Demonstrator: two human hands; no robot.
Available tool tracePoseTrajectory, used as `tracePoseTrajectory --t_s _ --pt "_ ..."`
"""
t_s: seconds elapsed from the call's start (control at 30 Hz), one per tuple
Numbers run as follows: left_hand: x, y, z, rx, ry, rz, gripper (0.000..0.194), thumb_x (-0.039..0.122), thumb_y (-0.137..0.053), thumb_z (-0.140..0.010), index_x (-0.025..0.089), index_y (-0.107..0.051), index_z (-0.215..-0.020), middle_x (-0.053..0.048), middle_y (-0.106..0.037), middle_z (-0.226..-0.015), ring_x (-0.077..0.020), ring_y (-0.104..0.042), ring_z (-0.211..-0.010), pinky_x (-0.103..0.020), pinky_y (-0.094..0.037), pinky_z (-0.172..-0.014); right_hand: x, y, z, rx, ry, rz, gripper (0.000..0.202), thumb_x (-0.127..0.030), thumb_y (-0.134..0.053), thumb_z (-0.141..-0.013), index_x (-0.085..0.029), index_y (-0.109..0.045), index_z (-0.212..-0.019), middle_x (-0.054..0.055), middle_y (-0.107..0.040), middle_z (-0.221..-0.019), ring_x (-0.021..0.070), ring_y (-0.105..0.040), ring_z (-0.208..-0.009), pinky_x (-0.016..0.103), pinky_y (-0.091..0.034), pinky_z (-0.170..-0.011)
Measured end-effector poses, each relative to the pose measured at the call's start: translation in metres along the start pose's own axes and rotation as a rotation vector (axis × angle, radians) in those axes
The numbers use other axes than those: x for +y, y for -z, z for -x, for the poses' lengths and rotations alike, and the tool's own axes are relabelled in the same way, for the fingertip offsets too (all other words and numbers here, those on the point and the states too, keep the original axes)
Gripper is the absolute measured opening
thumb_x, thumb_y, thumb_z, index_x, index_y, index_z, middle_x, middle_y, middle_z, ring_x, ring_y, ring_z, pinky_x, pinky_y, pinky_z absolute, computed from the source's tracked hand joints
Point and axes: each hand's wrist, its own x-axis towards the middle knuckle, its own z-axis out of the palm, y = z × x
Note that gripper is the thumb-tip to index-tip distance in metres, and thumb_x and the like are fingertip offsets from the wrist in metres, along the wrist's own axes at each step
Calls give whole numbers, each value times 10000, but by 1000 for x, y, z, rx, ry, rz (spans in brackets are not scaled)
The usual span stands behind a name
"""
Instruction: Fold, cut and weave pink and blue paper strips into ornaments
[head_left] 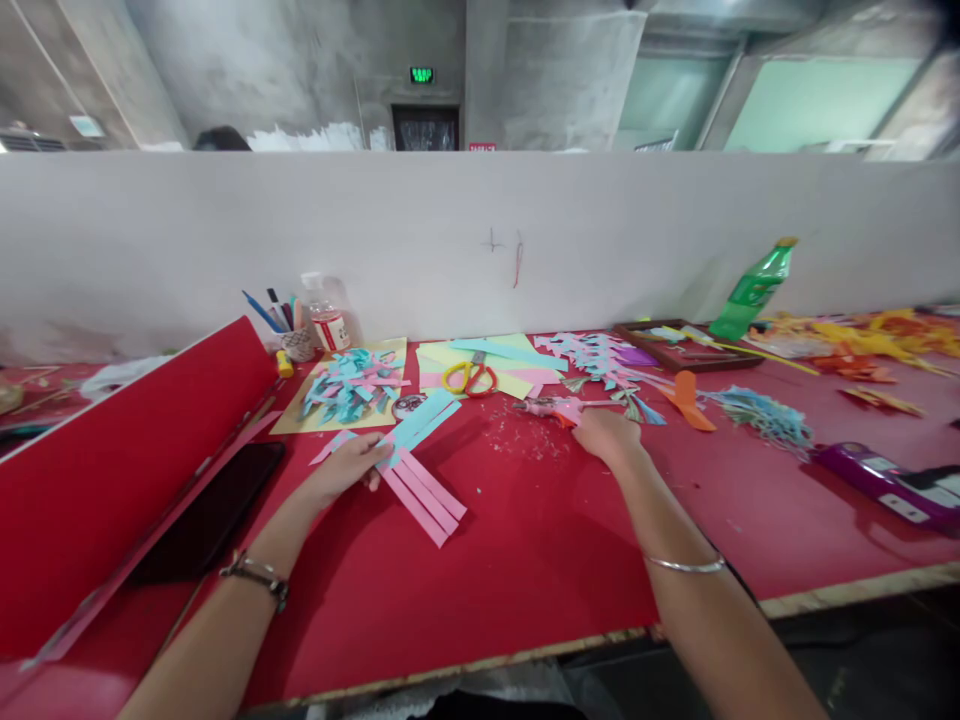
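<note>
My left hand [352, 467] is closed on paper strips: light blue strips [426, 422] slant up to the right, and slit pink strips [426, 500] hang down to the right. My right hand [609, 437] has its fingers curled round a pink hot glue gun [551, 406], whose nozzle points left; the fingertips are partly hidden. Between and beyond the hands, scissors [470, 377] with yellow and red handles lie on pale yellow paper [517, 385]. A heap of blue and pink curled paper pieces [352, 388] rests on a yellow sheet [296, 420] behind my left hand.
A red board [142, 450] leans at left beside a dark phone [214, 510]. A pen cup [298, 343] and clear bottle [328, 318] stand at the back. To the right are a green bottle [754, 290], a tray [686, 350], blue fringe [769, 415] and a purple device [885, 483].
</note>
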Motion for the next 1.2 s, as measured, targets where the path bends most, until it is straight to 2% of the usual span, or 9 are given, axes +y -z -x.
tracePoseTrajectory --t_s 0.2,0.4,0.53,0.6,0.67,0.8,0.97,1.07,1.2 --pt "-4 -2 -1 -44 -18 -11 328 482 -481 -738 179 -360 -704 86 -423 -566 -54 -475 -407 -188 -314 -434 13 7 -5 -64 -34 27 301 -215 -458 -772 -148 -605 -1027 156 -601 -1059 266 -553 -979 350 -413 -739" --pt "-11 -4 -5 -27 -33 -34 357 512 -485 -714 186 -343 -676 92 -405 -570 -69 -518 -417 -184 -318 -423 30 11 -6 -85 -121 20 295 -218 -486 -743 -157 -618 -1000 160 -601 -1043 264 -568 -949 334 -421 -703" --pt "-10 -3 -6 -66 -34 -17 367 497 -520 -695 183 -343 -630 98 -400 -531 -71 -519 -412 -180 -324 -425 30 31 1 11 -121 -9 275 -276 -411 -781 -200 -636 -919 111 -631 -970 237 -584 -889 294 -407 -655" --pt "-10 -2 -8 -94 -33 18 359 485 -538 -687 181 -359 -620 97 -418 -498 -78 -522 -411 -179 -337 -424 15 45 2 149 -55 -57 299 -280 -368 -798 -183 -630 -904 115 -637 -933 237 -580 -871 286 -390 -640" --pt "-12 -2 -10 -94 -28 62 341 480 -539 -688 179 -384 -637 90 -444 -478 -87 -533 -418 -179 -357 -425 -12 57 -3 241 155 -159 303 -271 -362 -801 -147 -632 -863 121 -647 -866 224 -583 -827 272 -374 -632" --pt "-16 -4 -11 -57 -20 115 337 491 -516 -695 181 -385 -673 84 -473 -516 -86 -555 -434 -174 -372 -422 -89 61 -28 159 356 -237 345 -393 -356 -819 -190 -634 -800 29 -660 -829 139 -584 -793 196 -369 -639" --pt "-15 -8 -8 -38 -16 135 373 507 -538 -659 187 -347 -644 105 -402 -479 -83 -546 -398 -157 -325 -373 -162 31 -69 37 255 -233 487 -514 -442 -770 -131 -545 -1053 126 -611 -1003 218 -571 -900 263 -413 -693" --pt "-14 -10 -9 -33 -2 130 379 520 -531 -653 189 -348 -632 109 -383 -431 -84 -520 -355 -161 -319 -355 -177 14 -87 -69 150 -205 449 -441 -509 -778 -125 -506 -1097 130 -574 -1035 213 -559 -914 312 -443 -736" --pt "-16 -12 -11 -27 6 127 371 518 -520 -650 193 -343 -629 112 -375 -409 -86 -510 -341 -162 -318 -343 -178 2 -95 -132 82 -165 305 -298 -475 -837 -147 -486 -1103 71 -518 -1096 172 -537 -923 383 -463 -770"
